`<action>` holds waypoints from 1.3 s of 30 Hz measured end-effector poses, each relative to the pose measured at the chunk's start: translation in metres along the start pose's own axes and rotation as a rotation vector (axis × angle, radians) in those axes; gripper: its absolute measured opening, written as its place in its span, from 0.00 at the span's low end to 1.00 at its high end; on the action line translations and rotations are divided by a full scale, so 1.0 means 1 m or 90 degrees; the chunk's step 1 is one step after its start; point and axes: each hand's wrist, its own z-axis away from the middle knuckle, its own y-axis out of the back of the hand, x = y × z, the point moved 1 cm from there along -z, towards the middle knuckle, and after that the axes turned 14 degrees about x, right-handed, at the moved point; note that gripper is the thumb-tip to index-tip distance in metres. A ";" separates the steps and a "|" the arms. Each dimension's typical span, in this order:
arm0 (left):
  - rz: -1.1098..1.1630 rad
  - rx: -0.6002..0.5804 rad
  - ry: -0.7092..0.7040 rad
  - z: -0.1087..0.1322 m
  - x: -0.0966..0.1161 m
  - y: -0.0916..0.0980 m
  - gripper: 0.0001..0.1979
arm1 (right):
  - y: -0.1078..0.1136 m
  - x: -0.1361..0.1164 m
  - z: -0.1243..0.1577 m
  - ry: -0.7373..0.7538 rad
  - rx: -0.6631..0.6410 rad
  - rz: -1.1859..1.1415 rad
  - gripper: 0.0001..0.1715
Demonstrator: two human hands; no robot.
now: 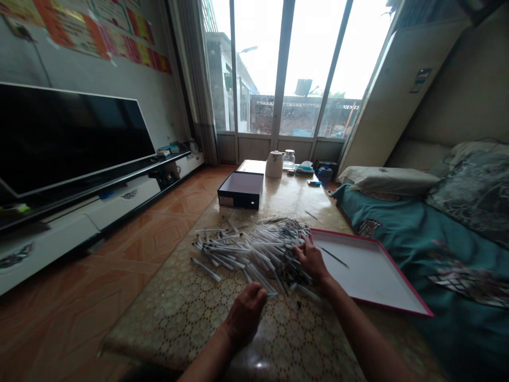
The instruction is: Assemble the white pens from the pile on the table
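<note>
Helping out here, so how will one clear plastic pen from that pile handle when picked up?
A clear plastic pen will likely feel light and fairly stiff, being a thin, straight tube. Its round body may roll on the glossy patterned tabletop. Lifted from the crisscrossed pile, it could drag neighbouring pens along.

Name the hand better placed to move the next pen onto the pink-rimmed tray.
Right, most likely. The right hand is already in the pile of pens, on the side beside the pink-rimmed tray. The left hand is at the pile's near edge, farther from the tray.
</note>
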 end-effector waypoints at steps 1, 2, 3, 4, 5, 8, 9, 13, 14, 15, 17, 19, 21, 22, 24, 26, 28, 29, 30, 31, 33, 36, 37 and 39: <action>-0.005 0.024 -0.001 0.001 -0.001 0.000 0.08 | 0.003 0.000 0.002 -0.015 0.027 -0.017 0.22; -0.011 0.052 -0.002 0.001 -0.002 0.000 0.08 | 0.006 0.000 0.007 -0.025 0.045 -0.030 0.20; -0.019 0.078 -0.001 0.002 -0.003 0.001 0.08 | 0.009 0.000 0.016 -0.031 0.057 -0.041 0.19; -0.023 0.104 0.005 0.002 -0.003 0.002 0.08 | 0.011 -0.002 0.027 -0.030 0.050 -0.054 0.17; -0.019 0.130 0.016 0.000 -0.003 0.003 0.09 | 0.012 -0.004 0.041 -0.026 0.035 -0.073 0.17; 0.071 0.225 0.137 -0.009 -0.001 0.012 0.10 | 0.006 -0.013 0.086 -0.012 -0.037 -0.116 0.21; 0.130 0.259 0.209 -0.013 0.000 0.015 0.09 | 0.002 -0.016 0.099 -0.016 -0.061 -0.134 0.22; 0.453 0.358 0.595 -0.024 0.004 0.016 0.12 | -0.011 -0.025 0.130 -0.070 -0.052 -0.197 0.23; 0.535 0.376 0.686 -0.023 0.005 0.013 0.14 | -0.013 -0.026 0.133 -0.072 -0.048 -0.202 0.23; 0.606 0.392 0.763 -0.021 0.006 0.009 0.15 | -0.014 -0.026 0.134 -0.066 -0.048 -0.206 0.24; 0.705 0.417 0.859 -0.014 0.008 0.001 0.17 | -0.016 -0.025 0.136 -0.044 -0.053 -0.209 0.25; 0.744 0.424 0.887 -0.006 0.009 -0.006 0.17 | -0.016 -0.023 0.136 -0.029 -0.055 -0.207 0.26; 0.747 0.410 0.874 -0.001 0.010 -0.011 0.17 | -0.018 -0.021 0.137 -0.014 -0.060 -0.191 0.26; 0.742 0.401 0.862 0.001 0.010 -0.012 0.16 | -0.019 -0.021 0.137 -0.004 -0.063 -0.178 0.26; 0.731 0.386 0.847 0.002 0.011 -0.013 0.16 | -0.021 -0.019 0.138 0.014 -0.069 -0.149 0.25; 0.721 0.385 0.849 0.002 0.010 -0.013 0.16 | -0.023 -0.018 0.140 0.027 -0.068 -0.125 0.24; 0.718 0.393 0.857 0.001 0.010 -0.012 0.16 | -0.024 -0.019 0.141 0.031 -0.066 -0.112 0.23; 0.718 0.398 0.860 0.001 0.010 -0.012 0.16 | -0.024 -0.019 0.141 0.032 -0.065 -0.108 0.23; 0.719 0.401 0.861 0.000 0.010 -0.011 0.16 | -0.023 -0.019 0.142 0.033 -0.064 -0.107 0.23; 0.721 0.403 0.860 0.000 0.010 -0.011 0.16 | -0.023 -0.020 0.142 0.034 -0.062 -0.110 0.23; 0.717 0.408 0.860 0.000 0.010 -0.010 0.16 | -0.021 -0.021 0.142 0.038 -0.053 -0.129 0.22; 0.707 0.412 0.861 0.000 0.010 -0.011 0.17 | -0.017 -0.023 0.140 0.040 -0.043 -0.177 0.21; 0.708 0.410 0.861 0.000 0.010 -0.011 0.17 | -0.016 -0.023 0.139 0.039 -0.040 -0.190 0.21; 0.713 0.405 0.860 0.000 0.010 -0.012 0.17 | -0.015 -0.024 0.138 0.035 -0.036 -0.208 0.19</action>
